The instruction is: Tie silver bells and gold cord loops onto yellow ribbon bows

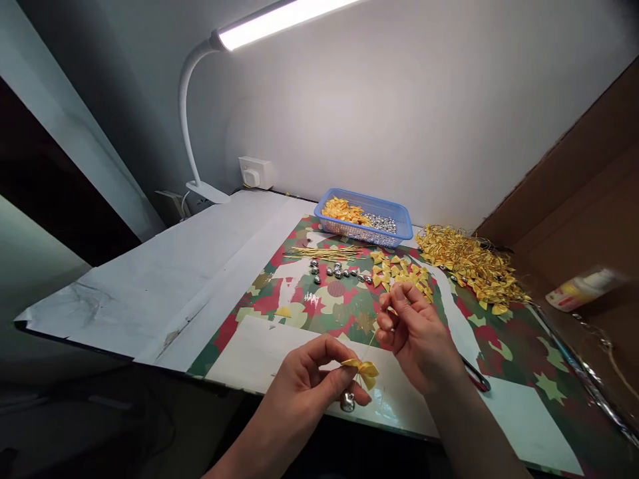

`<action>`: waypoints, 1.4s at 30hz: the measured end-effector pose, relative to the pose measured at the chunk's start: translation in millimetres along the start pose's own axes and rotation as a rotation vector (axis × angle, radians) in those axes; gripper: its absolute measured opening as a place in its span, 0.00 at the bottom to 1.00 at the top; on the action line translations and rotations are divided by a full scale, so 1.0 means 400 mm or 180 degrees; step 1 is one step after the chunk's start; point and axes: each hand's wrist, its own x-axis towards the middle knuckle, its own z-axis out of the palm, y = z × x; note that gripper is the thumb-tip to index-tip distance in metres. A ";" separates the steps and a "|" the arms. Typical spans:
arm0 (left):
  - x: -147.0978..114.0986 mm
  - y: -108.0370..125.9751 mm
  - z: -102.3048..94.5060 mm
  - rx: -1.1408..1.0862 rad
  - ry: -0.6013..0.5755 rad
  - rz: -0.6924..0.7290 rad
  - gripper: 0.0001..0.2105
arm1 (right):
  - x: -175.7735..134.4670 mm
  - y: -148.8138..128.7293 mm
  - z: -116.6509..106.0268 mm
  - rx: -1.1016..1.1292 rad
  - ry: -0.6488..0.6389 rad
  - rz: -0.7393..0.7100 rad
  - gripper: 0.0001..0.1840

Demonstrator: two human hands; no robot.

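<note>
Between the thumb and fingers of my left hand [314,379] is a yellow bow [367,371], above the table's front edge. A small silver bell [348,402] hangs just below it, by my fingertips. Up and to the right, my right hand [417,332] is closed in a pinch on a thin gold cord [372,338] that runs down toward the bow. The cord's upper end is hidden in my fingers. Beyond my right hand lie loose yellow bows [399,269]. Several silver bells [338,271] are scattered to their left, with a bundle of gold cords [324,253] behind.
A blue basket [362,233] of yellow bows and silver beads stands by the wall. At right lies a heap of finished-looking yellow bows with cords [469,266]. A dark-handled tool [476,376] is partly behind my right wrist. A white lamp [184,113] arches overhead.
</note>
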 end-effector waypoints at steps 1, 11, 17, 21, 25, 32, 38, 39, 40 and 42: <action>-0.003 0.003 0.001 0.0045 -0.0013 0.0046 0.05 | 0.003 -0.006 -0.001 0.0024 0.0034 -0.0048 0.20; -0.009 0.008 -0.002 -0.0216 -0.0065 -0.0106 0.05 | -0.008 -0.027 0.017 -0.0018 -0.0006 -0.0423 0.15; -0.011 0.010 -0.001 -0.0125 0.0002 -0.0041 0.06 | -0.011 -0.028 0.027 -0.0096 -0.0085 -0.0562 0.14; -0.014 0.014 -0.001 0.0009 0.0066 0.0056 0.05 | -0.010 -0.042 0.029 -0.0157 -0.0047 -0.0685 0.14; -0.021 0.011 -0.001 0.0229 0.0111 0.0211 0.05 | -0.009 -0.052 0.036 -0.0226 -0.0004 -0.0841 0.13; -0.027 0.001 0.000 0.0304 0.0102 0.0315 0.04 | 0.003 -0.092 0.026 -0.0232 0.0308 -0.1468 0.11; -0.045 0.029 0.017 0.0229 0.0337 0.0343 0.05 | -0.054 -0.077 0.014 -0.0799 0.0311 -0.1411 0.09; -0.051 0.034 0.022 0.0240 0.0463 0.0360 0.05 | -0.080 -0.066 0.014 -0.1188 0.0255 -0.1386 0.07; -0.057 0.038 0.028 0.0261 0.0601 0.0402 0.04 | -0.108 -0.053 0.015 -0.1697 0.0150 -0.1359 0.04; -0.067 0.043 0.040 0.0347 0.0836 0.0568 0.04 | -0.162 -0.024 0.020 -0.2362 0.0016 -0.1379 0.07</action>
